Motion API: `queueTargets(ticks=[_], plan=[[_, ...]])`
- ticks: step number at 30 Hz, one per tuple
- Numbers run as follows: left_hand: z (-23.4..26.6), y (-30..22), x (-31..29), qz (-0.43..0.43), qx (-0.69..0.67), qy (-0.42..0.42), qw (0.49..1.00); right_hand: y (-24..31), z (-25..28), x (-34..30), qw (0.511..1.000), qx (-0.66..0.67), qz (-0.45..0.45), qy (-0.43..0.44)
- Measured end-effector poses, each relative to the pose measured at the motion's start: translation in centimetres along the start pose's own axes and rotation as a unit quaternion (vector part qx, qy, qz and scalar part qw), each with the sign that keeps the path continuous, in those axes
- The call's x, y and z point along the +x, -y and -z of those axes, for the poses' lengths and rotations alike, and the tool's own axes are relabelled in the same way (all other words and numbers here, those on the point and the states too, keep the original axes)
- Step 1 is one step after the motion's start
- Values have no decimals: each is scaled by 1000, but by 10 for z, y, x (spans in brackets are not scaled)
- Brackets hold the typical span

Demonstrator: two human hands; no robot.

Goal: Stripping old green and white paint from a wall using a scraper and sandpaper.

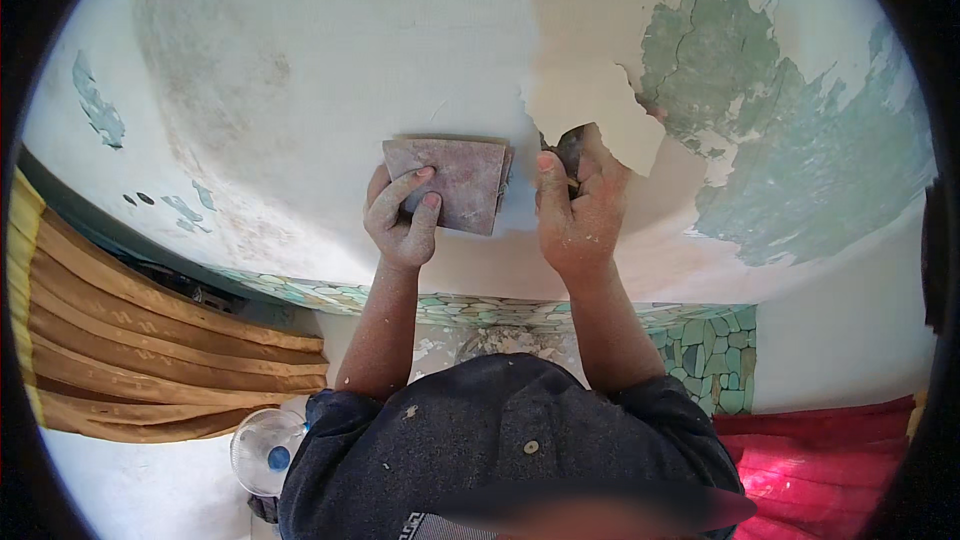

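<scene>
My left hand (403, 218) grips a squarish, dusty grey-brown folded sheet that looks like sandpaper (460, 180), thumb and a finger on its face. To its right, my right hand (585, 210) is closed around a dark scraper (568, 152), mostly hidden by the fingers and a flap of paint. That loose cream paint flap (610, 110) hangs from the wall, curling over the hand, with a ragged lower edge. Both hands are dusted with white powder. The wall (400, 40) before me is pale, with bare green patches (715, 50) where paint has come off.
Greenish stone-pattern tiling (715, 360) runs along the wall's foot. An orange-brown curtain (160, 330) hangs at left, a red cloth (820, 470) at lower right. A fan (268, 452) stands behind my left side. Paint debris (515, 342) lies on the floor by the wall.
</scene>
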State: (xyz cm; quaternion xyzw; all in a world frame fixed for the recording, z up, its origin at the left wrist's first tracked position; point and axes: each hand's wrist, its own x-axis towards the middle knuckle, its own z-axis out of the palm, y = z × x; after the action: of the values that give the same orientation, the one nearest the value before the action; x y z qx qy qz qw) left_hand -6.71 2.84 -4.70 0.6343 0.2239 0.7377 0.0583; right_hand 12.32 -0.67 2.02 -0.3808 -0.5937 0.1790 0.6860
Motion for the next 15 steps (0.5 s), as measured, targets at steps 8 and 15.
queueTargets(ticks=[8,15], plan=[[-4,-1,2,-14,2,-11,1000,3,-6,7,997,-52,38,30],[-3,-4,2,-11,14,-9,1000,13,-13,6,1000,-4,16,-4]])
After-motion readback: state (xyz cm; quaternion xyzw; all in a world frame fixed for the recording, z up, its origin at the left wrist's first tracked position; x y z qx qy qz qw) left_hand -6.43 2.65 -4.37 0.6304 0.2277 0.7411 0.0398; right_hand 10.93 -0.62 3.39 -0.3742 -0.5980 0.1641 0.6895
